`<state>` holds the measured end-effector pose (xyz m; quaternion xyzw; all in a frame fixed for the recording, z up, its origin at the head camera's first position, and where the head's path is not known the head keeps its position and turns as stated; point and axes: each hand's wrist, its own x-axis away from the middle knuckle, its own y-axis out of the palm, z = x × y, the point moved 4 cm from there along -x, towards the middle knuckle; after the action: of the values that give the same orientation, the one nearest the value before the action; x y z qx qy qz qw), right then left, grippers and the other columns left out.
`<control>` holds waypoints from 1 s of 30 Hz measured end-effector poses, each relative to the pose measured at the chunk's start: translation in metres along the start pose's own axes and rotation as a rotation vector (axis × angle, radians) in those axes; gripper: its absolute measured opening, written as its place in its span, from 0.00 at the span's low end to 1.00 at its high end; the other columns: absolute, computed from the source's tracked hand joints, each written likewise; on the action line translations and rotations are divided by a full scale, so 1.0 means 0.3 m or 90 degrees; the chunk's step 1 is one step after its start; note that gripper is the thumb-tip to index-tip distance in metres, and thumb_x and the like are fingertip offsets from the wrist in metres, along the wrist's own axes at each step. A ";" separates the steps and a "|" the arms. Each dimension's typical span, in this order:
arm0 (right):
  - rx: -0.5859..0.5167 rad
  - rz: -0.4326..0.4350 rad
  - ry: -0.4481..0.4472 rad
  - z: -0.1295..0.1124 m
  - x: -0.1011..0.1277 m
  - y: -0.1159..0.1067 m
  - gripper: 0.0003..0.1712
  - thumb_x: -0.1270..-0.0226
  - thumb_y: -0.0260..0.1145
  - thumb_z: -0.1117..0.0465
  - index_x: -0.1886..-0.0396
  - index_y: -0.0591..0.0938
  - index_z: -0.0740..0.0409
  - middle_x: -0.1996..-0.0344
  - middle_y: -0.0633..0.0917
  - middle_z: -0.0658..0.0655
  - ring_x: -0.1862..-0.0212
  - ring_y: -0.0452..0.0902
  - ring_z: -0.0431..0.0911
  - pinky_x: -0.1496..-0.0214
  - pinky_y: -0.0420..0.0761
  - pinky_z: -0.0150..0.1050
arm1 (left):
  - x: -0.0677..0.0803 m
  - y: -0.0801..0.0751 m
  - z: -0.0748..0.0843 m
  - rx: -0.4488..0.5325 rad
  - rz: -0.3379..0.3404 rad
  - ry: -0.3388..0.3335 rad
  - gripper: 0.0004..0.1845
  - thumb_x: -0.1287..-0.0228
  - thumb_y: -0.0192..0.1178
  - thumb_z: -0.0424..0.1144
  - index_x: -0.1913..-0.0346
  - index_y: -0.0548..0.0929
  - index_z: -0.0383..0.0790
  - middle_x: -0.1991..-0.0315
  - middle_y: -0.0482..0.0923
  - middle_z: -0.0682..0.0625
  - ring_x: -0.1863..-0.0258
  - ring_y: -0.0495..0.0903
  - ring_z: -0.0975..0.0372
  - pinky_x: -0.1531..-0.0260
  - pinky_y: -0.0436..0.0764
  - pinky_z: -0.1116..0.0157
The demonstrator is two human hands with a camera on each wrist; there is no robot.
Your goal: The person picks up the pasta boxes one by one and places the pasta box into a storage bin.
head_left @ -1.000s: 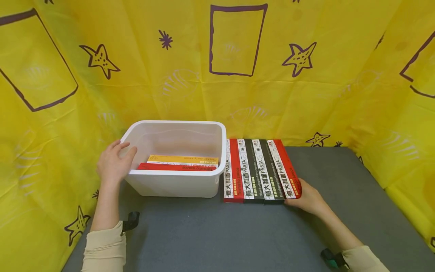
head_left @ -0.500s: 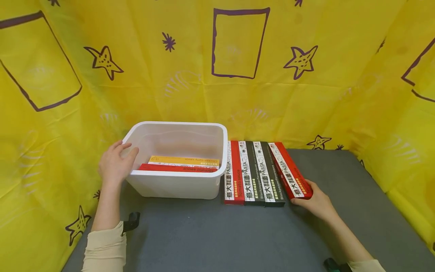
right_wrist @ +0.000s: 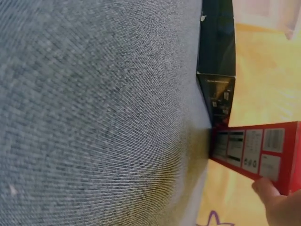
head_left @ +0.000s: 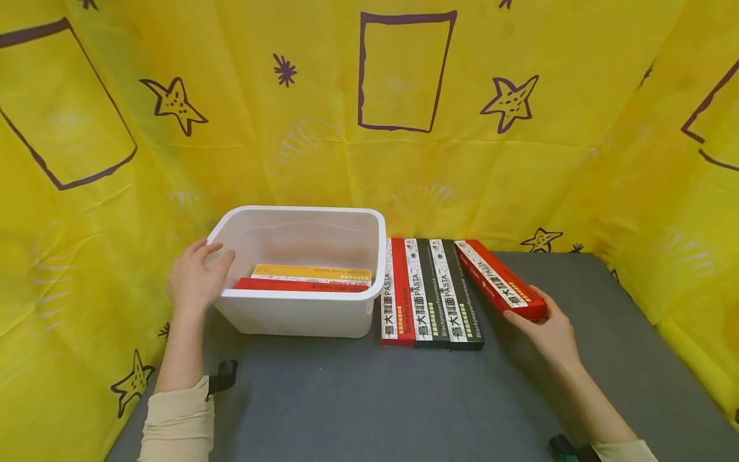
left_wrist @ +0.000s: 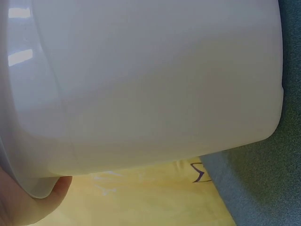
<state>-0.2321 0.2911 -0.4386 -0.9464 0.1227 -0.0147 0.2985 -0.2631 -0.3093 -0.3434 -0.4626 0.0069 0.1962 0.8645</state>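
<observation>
My right hand (head_left: 545,330) grips the near end of a red pasta box (head_left: 499,279), lifted and angled away from the row; the box's underside (right_wrist: 256,150) shows in the right wrist view with a fingertip (right_wrist: 265,188) on it. Three more pasta boxes (head_left: 430,292), one red and two black, lie side by side on the grey table (head_left: 375,404). My left hand (head_left: 193,279) holds the left rim of a white plastic bin (head_left: 300,273); its wall (left_wrist: 155,80) fills the left wrist view. Inside the bin lie a yellow box (head_left: 312,272) and a red box (head_left: 300,285).
Yellow cloth with purple stars and rectangles (head_left: 404,70) walls the table at the back and both sides. Grey table surface stretches in front of the bin and boxes and to the right of my right hand.
My right hand has pulled the rightmost red pasta box away from the row, lifting its near end and swinging it rightward. The left hand and bin have stayed put.
</observation>
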 end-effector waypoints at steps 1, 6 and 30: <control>-0.014 0.016 -0.008 -0.005 0.000 -0.005 0.47 0.40 0.71 0.45 0.25 0.62 0.54 0.40 0.75 0.69 0.55 0.77 0.42 0.61 0.75 0.26 | 0.001 -0.001 -0.001 -0.002 0.001 0.001 0.34 0.29 0.44 0.59 0.33 0.72 0.36 0.27 0.56 0.36 0.31 0.56 0.36 0.39 0.54 0.33; -0.124 0.097 -0.022 -0.023 0.003 -0.026 0.42 0.42 0.74 0.55 0.28 0.68 0.49 0.42 0.77 0.60 0.64 0.76 0.29 0.63 0.76 0.19 | 0.005 -0.004 -0.002 -0.003 0.003 0.004 0.34 0.30 0.44 0.59 0.33 0.72 0.37 0.27 0.57 0.36 0.32 0.56 0.36 0.39 0.54 0.33; -0.613 0.118 -0.164 -0.230 0.075 -0.064 0.32 0.39 0.59 0.80 0.34 0.71 0.63 0.45 0.77 0.60 0.49 0.72 0.50 0.53 0.82 0.30 | 0.012 -0.011 0.008 -0.002 0.008 0.004 0.33 0.30 0.44 0.59 0.34 0.72 0.37 0.27 0.58 0.36 0.32 0.57 0.36 0.40 0.55 0.34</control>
<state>-0.2130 0.2622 -0.3721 -0.9560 0.1611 0.1872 -0.1586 -0.2589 -0.3078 -0.3401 -0.4643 0.0119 0.2002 0.8627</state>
